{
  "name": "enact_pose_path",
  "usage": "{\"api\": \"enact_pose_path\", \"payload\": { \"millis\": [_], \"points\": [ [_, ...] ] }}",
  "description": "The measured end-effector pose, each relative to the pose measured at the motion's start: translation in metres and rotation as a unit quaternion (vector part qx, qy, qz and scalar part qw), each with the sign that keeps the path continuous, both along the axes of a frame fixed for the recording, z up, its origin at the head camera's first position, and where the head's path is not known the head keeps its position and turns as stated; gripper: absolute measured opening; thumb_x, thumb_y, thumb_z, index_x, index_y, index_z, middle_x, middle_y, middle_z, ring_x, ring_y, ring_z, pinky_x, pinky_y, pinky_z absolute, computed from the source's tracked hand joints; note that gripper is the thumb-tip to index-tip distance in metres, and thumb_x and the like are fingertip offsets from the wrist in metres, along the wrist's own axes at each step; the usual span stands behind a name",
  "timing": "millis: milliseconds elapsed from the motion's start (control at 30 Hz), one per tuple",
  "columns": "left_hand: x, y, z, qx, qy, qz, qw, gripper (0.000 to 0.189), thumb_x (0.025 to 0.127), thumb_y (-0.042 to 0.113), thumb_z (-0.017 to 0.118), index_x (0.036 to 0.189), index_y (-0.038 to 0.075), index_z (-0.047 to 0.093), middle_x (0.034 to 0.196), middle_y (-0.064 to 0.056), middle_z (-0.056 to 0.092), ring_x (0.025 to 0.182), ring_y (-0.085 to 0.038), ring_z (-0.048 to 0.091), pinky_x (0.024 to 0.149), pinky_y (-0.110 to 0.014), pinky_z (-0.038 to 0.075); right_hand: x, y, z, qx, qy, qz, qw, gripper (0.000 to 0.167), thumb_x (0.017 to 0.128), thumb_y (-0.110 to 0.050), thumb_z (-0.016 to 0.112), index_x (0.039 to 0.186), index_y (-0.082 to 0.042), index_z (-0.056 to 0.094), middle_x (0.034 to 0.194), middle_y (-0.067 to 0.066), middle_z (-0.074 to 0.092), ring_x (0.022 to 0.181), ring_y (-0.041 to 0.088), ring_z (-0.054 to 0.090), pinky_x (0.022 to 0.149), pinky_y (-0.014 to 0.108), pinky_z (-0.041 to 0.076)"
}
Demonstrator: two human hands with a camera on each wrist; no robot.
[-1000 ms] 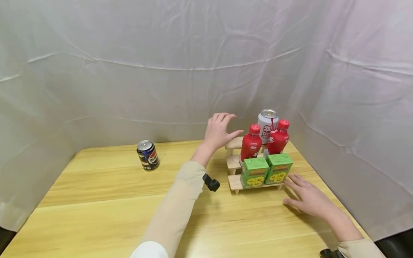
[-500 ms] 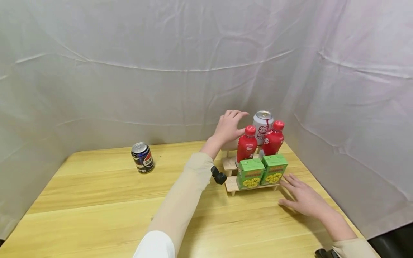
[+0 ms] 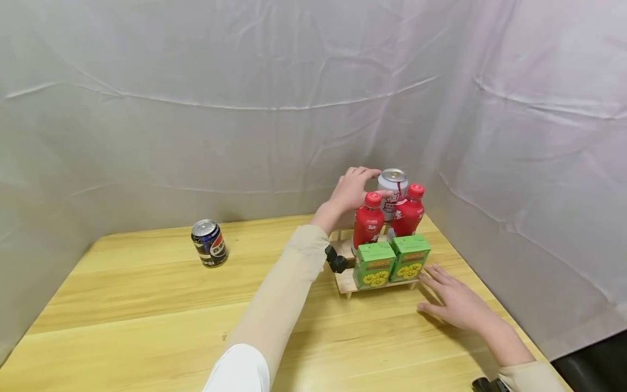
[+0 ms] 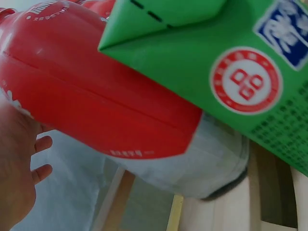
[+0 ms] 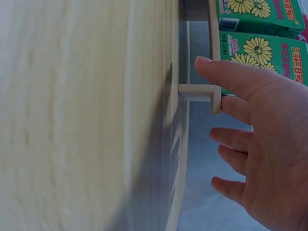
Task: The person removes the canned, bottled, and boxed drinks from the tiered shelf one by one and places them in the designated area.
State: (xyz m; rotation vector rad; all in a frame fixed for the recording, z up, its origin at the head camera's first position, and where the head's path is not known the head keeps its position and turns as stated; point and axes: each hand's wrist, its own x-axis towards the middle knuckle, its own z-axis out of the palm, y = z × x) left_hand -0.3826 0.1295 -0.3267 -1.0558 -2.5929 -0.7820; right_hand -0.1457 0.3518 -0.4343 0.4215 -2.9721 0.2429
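Observation:
My left hand reaches over the back of a small wooden tiered rack. Its thumb and fingers are spread in a C at the left side of a white can, the thumb across the can's front. Two red-capped bottles, a left one and a right one, stand on the middle tier. Two green drink cartons occupy the front tier. In the left wrist view, a red bottle partly hides that hand. My right hand, fingers extended, is beside the rack's front right corner.
A dark blue Pepsi can stands upright on the wooden table, well left of the rack. Pale cloth hangs close behind the table and along its right side.
My left hand has moved right, from beside the rack's back tier to the white can, its thumb now in front of it. The right hand stays by the rack; the head view has shifted slightly.

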Motion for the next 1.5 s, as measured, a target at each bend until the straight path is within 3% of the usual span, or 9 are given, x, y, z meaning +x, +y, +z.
{"api": "enact_pose_path", "payload": {
  "millis": [167, 433, 633, 800, 1100, 1500],
  "points": [
    [-0.001, 0.002, 0.005, -0.006, -0.023, -0.006, 0.9997, 0.079, 0.08, 0.072, 0.059, 0.141, 0.023, 0.051, 0.139, 0.003, 0.054, 0.126, -0.015, 0.043, 0.107, -0.039, 0.039, 0.0, -0.001, -0.001, -0.004, -0.001, 0.0, 1.0, 0.075, 0.083, -0.05, 0.07, 0.138, -0.002, 0.053, 0.148, 0.025, 0.042, 0.135, 0.049, 0.039, 0.106, 0.062, 0.035],
    [0.003, 0.003, 0.012, 0.021, -0.067, -0.018, 0.9973, 0.078, 0.081, 0.065, 0.065, 0.142, 0.019, 0.051, 0.144, 0.001, 0.05, 0.13, -0.015, 0.04, 0.106, -0.037, 0.041, 0.0, -0.002, 0.001, -0.005, 0.002, 0.0, 1.0, 0.074, 0.083, -0.049, 0.07, 0.137, -0.001, 0.053, 0.147, 0.027, 0.042, 0.134, 0.05, 0.039, 0.106, 0.063, 0.035],
    [0.002, 0.001, 0.008, 0.051, -0.081, -0.007, 0.9953, 0.076, 0.079, 0.063, 0.068, 0.14, 0.019, 0.054, 0.141, 0.001, 0.053, 0.125, -0.014, 0.044, 0.101, -0.035, 0.045, -0.002, -0.003, -0.001, -0.009, 0.001, 0.003, 1.0, 0.074, 0.084, -0.048, 0.07, 0.138, -0.001, 0.052, 0.147, 0.028, 0.042, 0.134, 0.051, 0.038, 0.105, 0.063, 0.035],
    [-0.001, -0.004, 0.002, 0.069, -0.083, 0.003, 0.9942, 0.077, 0.078, 0.062, 0.07, 0.139, 0.018, 0.055, 0.139, 0.001, 0.055, 0.123, -0.014, 0.045, 0.102, -0.035, 0.045, -0.002, -0.004, -0.004, -0.016, 0.0, 0.006, 0.9999, 0.073, 0.084, -0.047, 0.07, 0.138, -0.001, 0.052, 0.147, 0.028, 0.042, 0.135, 0.05, 0.038, 0.105, 0.064, 0.035],
    [0.003, -0.022, 0.008, 0.07, -0.055, 0.027, 0.9957, 0.074, 0.08, 0.058, 0.07, 0.139, 0.017, 0.054, 0.138, 0.001, 0.056, 0.126, -0.016, 0.045, 0.108, -0.039, 0.037, -0.004, -0.004, -0.002, -0.019, -0.004, 0.009, 0.9998, 0.073, 0.084, -0.047, 0.07, 0.139, -0.002, 0.051, 0.147, 0.028, 0.042, 0.134, 0.051, 0.039, 0.105, 0.064, 0.035],
    [0.004, -0.06, 0.008, 0.131, -0.063, 0.062, 0.9874, 0.07, 0.081, 0.054, 0.071, 0.138, 0.016, 0.056, 0.137, 0.0, 0.057, 0.126, -0.018, 0.044, 0.106, -0.043, 0.037, -0.006, 0.004, -0.006, -0.016, -0.003, 0.01, 0.9998, 0.073, 0.084, -0.047, 0.07, 0.139, -0.002, 0.051, 0.147, 0.027, 0.042, 0.134, 0.05, 0.039, 0.103, 0.065, 0.036]
  ]
}}
